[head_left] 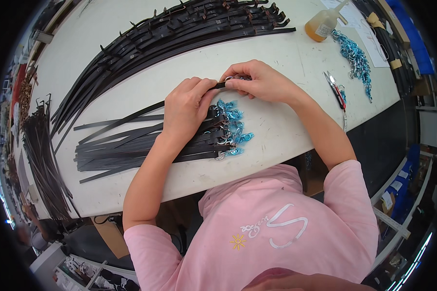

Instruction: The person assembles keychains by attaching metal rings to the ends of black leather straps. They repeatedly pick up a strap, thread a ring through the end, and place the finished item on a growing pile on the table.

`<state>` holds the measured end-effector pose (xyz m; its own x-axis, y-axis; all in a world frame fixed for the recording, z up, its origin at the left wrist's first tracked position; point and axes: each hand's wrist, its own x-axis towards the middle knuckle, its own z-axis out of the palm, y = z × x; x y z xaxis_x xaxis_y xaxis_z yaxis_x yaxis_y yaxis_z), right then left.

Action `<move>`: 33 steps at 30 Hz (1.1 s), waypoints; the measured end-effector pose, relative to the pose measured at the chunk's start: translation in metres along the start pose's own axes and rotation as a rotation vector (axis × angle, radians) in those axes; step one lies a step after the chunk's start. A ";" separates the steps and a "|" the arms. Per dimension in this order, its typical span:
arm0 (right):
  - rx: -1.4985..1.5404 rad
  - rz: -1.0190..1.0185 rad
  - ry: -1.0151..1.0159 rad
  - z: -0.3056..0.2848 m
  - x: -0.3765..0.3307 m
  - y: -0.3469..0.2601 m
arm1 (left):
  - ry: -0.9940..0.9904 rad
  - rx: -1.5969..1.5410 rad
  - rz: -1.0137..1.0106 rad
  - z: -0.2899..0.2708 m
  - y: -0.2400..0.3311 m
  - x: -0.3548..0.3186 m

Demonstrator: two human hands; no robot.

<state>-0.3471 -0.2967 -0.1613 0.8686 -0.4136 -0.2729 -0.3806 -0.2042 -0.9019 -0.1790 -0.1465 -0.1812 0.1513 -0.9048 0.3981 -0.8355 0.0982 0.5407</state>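
A thin black strap (220, 85) runs between my two hands, its long tail trailing to the lower left. My left hand (185, 104) pinches it between thumb and fingers. Close by on the right, my right hand (264, 82) grips the strap's end, where a silvery metal ring shows at the fingertips. Most of that end is hidden by the fingers. Below my hands lies a pile of similar black straps (111, 155), their ends gathered at the right. Metal clasps in blue wrapping (234, 127) are fixed to those ends.
Long black straps (179, 41) lie across the far side of the white table (272, 131), and another bundle (41, 155) at its left end. At the right are a bottle of amber liquid (320, 26), blue-wrapped metal clasps (357, 60) and red-handled snips (335, 89).
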 end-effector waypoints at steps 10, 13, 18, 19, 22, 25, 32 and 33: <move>0.016 0.019 -0.048 -0.004 -0.002 0.000 | 0.002 -0.014 -0.018 -0.004 -0.001 -0.002; 0.043 0.031 -0.060 -0.007 -0.003 0.000 | -0.007 -0.006 -0.003 -0.006 -0.001 -0.001; 0.057 0.016 -0.035 -0.005 -0.003 0.002 | 0.007 -0.046 -0.028 -0.004 0.000 -0.003; 0.050 -0.001 -0.039 -0.006 -0.001 0.002 | 0.003 -0.050 -0.033 -0.004 0.000 -0.001; 0.045 -0.014 -0.030 -0.005 -0.003 0.002 | -0.027 -0.004 -0.022 -0.005 -0.002 0.000; 0.017 -0.018 0.011 -0.001 -0.003 0.001 | -0.015 -0.001 -0.016 -0.004 -0.002 0.000; -0.080 -0.043 0.083 -0.001 -0.004 -0.001 | -0.017 -0.012 0.012 0.003 0.003 0.005; -0.101 -0.021 0.087 -0.004 -0.009 -0.001 | -0.017 0.004 -0.005 0.000 0.003 0.004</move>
<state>-0.3552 -0.2960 -0.1564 0.8476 -0.4828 -0.2202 -0.3965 -0.3003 -0.8675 -0.1812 -0.1501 -0.1782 0.1466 -0.9124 0.3822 -0.8369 0.0916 0.5397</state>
